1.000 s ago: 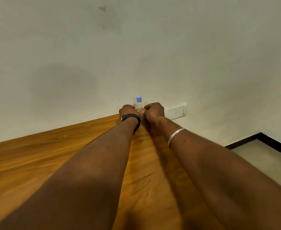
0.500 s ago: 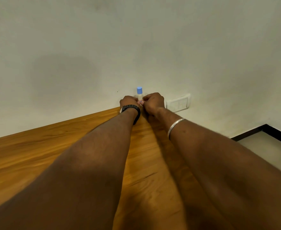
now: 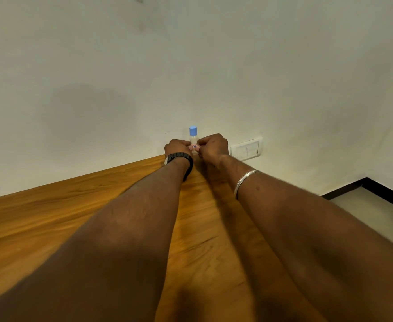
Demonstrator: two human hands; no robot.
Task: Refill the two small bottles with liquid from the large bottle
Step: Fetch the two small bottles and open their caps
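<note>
A clear bottle with a blue cap point(image 3: 193, 135) stands upright at the table's far edge, against the wall. Both arms reach far out to it. My left hand point(image 3: 176, 147), with a black watch on its wrist, is curled just left of the bottle's lower part. My right hand point(image 3: 214, 146), with a silver bangle on its forearm, is curled just right of it. Their fingertips meet on a small pinkish thing point(image 3: 194, 148) in front of the bottle's base; it is too small to identify. No other bottle is visible.
The wooden table point(image 3: 74, 217) runs up to a pale wall. A white switch plate point(image 3: 246, 148) sits on the wall just right of my right hand. The floor with a black skirting point(image 3: 362, 187) lies beyond the table's right edge.
Both hands have stayed together at the blue-capped bottle, fingers still pinched. Only the view has tilted slightly; nothing was let go or moved away.
</note>
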